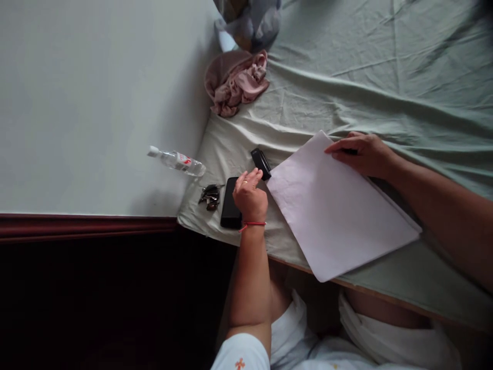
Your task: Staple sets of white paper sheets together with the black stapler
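Note:
A stack of white paper sheets (335,210) lies on a pale green bedsheet (385,67), one corner hanging over the near edge. My right hand (364,153) rests on the stack's far corner with a small dark object under the fingers. My left hand (250,198), with a red string at the wrist, lies with fingers curled over a black phone (230,208), next to a small black stapler-like object (261,163). Whether the left hand grips the phone is unclear.
A bunch of dark keys (210,195) lies left of the phone. A clear plastic bottle (177,161) leans at the white wall (84,103). A pink crumpled cloth and cap (236,82) and grey fabric (252,23) sit further back.

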A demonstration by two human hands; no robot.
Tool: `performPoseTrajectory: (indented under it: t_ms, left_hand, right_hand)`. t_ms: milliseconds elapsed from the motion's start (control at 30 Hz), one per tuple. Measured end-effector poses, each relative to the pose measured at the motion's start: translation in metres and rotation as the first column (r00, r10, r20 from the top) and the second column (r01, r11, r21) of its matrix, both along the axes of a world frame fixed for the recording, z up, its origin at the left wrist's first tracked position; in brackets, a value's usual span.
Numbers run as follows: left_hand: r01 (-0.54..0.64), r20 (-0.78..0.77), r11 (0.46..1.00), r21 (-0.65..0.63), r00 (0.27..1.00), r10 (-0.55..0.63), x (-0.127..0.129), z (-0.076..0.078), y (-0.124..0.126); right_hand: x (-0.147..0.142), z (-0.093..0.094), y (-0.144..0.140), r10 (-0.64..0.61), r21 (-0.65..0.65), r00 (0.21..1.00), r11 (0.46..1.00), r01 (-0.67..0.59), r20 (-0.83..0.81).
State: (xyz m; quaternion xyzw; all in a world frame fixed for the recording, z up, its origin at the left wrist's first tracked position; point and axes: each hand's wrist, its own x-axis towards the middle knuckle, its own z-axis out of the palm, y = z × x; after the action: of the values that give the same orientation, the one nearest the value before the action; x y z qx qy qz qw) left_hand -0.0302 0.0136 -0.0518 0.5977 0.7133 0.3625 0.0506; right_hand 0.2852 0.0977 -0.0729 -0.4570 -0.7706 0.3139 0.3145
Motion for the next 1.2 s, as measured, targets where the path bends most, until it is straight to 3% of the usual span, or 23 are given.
performPoseTrajectory:
  t_ms: [200, 333, 467, 667, 733, 900, 1033, 1200]
  left_hand:
    - [0.050, 0.192, 0.999, 0.016, 0.980, -0.052, -0.007, -0.004, -0.005]
    - [-0.037, 0.437, 0.999, -0.038, 0.898, 0.049, -0.007, -0.009, -0.013]
    - [-0.119, 0.599, 0.979, -0.167, 0.776, 0.197, -0.007, -0.001, -0.014]
    - [-0.149, 0.666, 0.964, -0.220, 0.700, 0.260, -0.002, 0.009, -0.015]
    - [-0.153, 0.671, 0.971, -0.184, 0.702, 0.238, 0.001, 0.011, -0.017]
    - [-0.094, 0.595, 0.994, -0.058, 0.796, 0.110, 0.011, 0.020, -0.024]
    - [-0.128, 0.531, 0.992, -0.001, 0.840, 0.109, 0.015, 0.025, -0.028]
    - [-0.055, 0.584, 0.998, -0.010, 0.810, 0.051, 0.015, 0.023, -0.031]
  right_hand:
    - [0.005, 0.006, 0.000, 0.118, -0.059, 0.992, 0.991, -0.120, -0.039]
    - [0.007, 0.011, 0.001, 0.229, -0.105, 0.967, 0.965, -0.240, -0.110]
    - [0.007, 0.012, -0.001, 0.180, -0.151, 0.963, 0.965, -0.212, -0.203]
    - [0.004, 0.014, -0.004, 0.090, -0.221, 0.928, 0.959, -0.179, -0.361]
    - [0.004, 0.015, -0.005, 0.031, -0.283, 0.908, 0.945, -0.162, -0.418]
    - [0.003, 0.018, -0.010, -0.097, -0.413, 0.837, 0.896, -0.161, -0.538]
    - [0.003, 0.021, -0.011, -0.125, -0.447, 0.823, 0.878, -0.168, -0.554]
    - [0.007, 0.024, -0.011, -0.162, -0.499, 0.769, 0.837, -0.225, -0.618]
